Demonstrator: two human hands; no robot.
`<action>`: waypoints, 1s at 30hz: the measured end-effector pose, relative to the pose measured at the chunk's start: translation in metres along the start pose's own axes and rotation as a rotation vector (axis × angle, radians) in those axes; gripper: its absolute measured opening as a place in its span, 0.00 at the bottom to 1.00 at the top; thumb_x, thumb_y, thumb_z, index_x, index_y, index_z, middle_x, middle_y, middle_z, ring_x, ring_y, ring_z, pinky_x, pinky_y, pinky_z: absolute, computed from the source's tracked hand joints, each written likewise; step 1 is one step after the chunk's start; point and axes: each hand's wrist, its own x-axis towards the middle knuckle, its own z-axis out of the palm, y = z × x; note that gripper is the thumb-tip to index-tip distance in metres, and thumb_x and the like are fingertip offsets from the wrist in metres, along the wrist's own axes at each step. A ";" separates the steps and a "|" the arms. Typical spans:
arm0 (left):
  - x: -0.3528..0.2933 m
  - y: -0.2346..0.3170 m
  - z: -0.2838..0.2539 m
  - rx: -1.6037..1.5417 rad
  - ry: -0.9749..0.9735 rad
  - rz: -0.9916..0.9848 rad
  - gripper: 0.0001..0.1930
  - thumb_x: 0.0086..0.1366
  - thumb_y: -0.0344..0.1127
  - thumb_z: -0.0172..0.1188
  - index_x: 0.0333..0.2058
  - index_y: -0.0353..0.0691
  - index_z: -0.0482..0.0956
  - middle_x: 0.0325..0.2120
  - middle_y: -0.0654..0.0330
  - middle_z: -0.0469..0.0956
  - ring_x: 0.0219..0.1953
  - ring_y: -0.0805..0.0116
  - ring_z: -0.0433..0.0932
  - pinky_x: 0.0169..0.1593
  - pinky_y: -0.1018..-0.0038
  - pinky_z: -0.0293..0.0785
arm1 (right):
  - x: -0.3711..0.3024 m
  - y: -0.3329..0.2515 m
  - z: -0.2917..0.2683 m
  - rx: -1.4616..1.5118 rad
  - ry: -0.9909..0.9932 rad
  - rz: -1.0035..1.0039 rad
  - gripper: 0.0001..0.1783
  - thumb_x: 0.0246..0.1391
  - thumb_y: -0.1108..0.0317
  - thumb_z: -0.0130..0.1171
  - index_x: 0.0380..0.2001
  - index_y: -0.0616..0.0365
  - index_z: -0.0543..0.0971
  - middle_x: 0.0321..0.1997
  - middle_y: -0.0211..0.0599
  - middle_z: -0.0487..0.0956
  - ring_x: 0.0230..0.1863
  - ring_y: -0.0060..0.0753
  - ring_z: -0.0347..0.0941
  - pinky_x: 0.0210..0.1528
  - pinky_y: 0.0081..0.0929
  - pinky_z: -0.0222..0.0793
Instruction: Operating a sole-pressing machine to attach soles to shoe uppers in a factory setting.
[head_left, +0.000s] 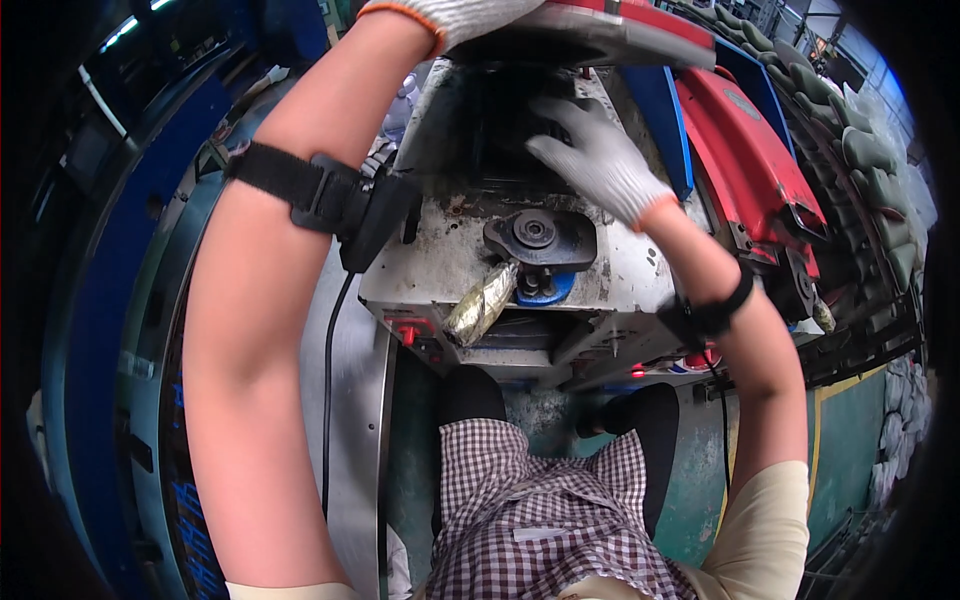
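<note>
My left hand [468, 18], in a white knit glove with an orange cuff, reaches up to the raised red-and-black upper part [640, 32] of the machine. Its fingers are cut off by the top edge, so the grip is hidden. My right hand [598, 155], gloved the same way, has its fingers apart over a dark recessed bed [490, 120] and holds nothing visible; whether it touches the bed is unclear. In front, on the worn white machine top [440, 240], sits a black clamp-like part [540, 235] with a round hub and a foil-wrapped handle [482, 305].
A red machine cover [745, 150] with blue side panels stands at the right. Beyond it, a rack carries several grey-green rounded pieces [868, 150]. A metal table [350, 420] lies to the left, near a blue frame [110, 330]. Black cables [328, 400] hang from both arm straps.
</note>
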 end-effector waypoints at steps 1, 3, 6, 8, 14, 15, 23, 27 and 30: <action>-0.004 -0.004 0.017 0.083 0.123 0.068 0.28 0.62 0.53 0.63 0.55 0.39 0.79 0.48 0.44 0.81 0.54 0.43 0.77 0.61 0.54 0.70 | 0.020 0.011 0.004 0.012 -0.113 0.136 0.43 0.58 0.40 0.61 0.72 0.50 0.69 0.71 0.70 0.64 0.68 0.67 0.68 0.71 0.43 0.66; -0.008 -0.009 0.021 0.208 0.288 0.204 0.31 0.62 0.54 0.67 0.57 0.39 0.78 0.51 0.45 0.80 0.53 0.44 0.76 0.59 0.54 0.71 | 0.056 0.029 0.032 -0.010 -0.133 0.168 0.48 0.55 0.36 0.62 0.73 0.50 0.66 0.72 0.69 0.64 0.70 0.67 0.66 0.73 0.43 0.63; -0.018 -0.017 -0.002 0.157 0.110 0.047 0.32 0.60 0.51 0.70 0.57 0.38 0.78 0.52 0.45 0.79 0.53 0.44 0.76 0.59 0.54 0.70 | 0.073 0.003 0.068 -0.158 -0.276 0.287 0.56 0.48 0.33 0.66 0.75 0.51 0.64 0.76 0.69 0.57 0.72 0.69 0.63 0.75 0.44 0.59; -0.022 -0.027 -0.005 0.194 0.162 0.094 0.33 0.58 0.49 0.71 0.58 0.37 0.77 0.53 0.46 0.79 0.53 0.44 0.76 0.60 0.55 0.69 | 0.083 0.001 0.068 -0.206 -0.326 0.294 0.55 0.47 0.38 0.67 0.74 0.54 0.64 0.77 0.66 0.57 0.72 0.67 0.64 0.75 0.44 0.59; -0.035 -0.025 -0.012 0.320 0.137 0.072 0.35 0.67 0.52 0.63 0.66 0.36 0.71 0.65 0.42 0.70 0.68 0.42 0.64 0.74 0.50 0.51 | 0.045 0.027 -0.002 1.068 -0.070 0.548 0.32 0.62 0.48 0.58 0.63 0.57 0.74 0.51 0.40 0.84 0.50 0.32 0.82 0.49 0.41 0.80; -0.044 -0.018 -0.011 0.202 0.031 -0.007 0.37 0.71 0.55 0.57 0.69 0.35 0.66 0.69 0.42 0.65 0.74 0.42 0.56 0.78 0.49 0.38 | 0.026 0.036 -0.005 1.226 -0.004 0.571 0.28 0.64 0.48 0.56 0.59 0.56 0.76 0.49 0.37 0.84 0.49 0.31 0.82 0.49 0.41 0.81; -0.160 0.074 -0.042 -1.161 0.282 -0.983 0.36 0.77 0.52 0.54 0.74 0.35 0.58 0.72 0.50 0.62 0.73 0.58 0.62 0.75 0.64 0.57 | -0.123 -0.027 -0.041 1.504 0.170 0.124 0.41 0.63 0.54 0.54 0.72 0.71 0.62 0.73 0.51 0.69 0.73 0.40 0.67 0.76 0.37 0.57; -0.212 0.130 -0.059 -1.697 0.359 -1.169 0.36 0.79 0.56 0.46 0.74 0.37 0.54 0.73 0.45 0.59 0.75 0.50 0.57 0.78 0.56 0.50 | -0.157 -0.072 -0.036 1.601 0.068 0.076 0.52 0.55 0.47 0.60 0.73 0.74 0.59 0.72 0.57 0.69 0.73 0.44 0.66 0.77 0.36 0.57; -0.219 0.174 -0.077 -2.076 0.487 -1.375 0.40 0.74 0.65 0.48 0.72 0.40 0.62 0.69 0.43 0.66 0.69 0.47 0.67 0.73 0.48 0.62 | -0.181 -0.089 -0.021 1.594 -0.135 0.039 0.56 0.60 0.36 0.60 0.74 0.72 0.57 0.77 0.53 0.63 0.76 0.44 0.62 0.78 0.38 0.53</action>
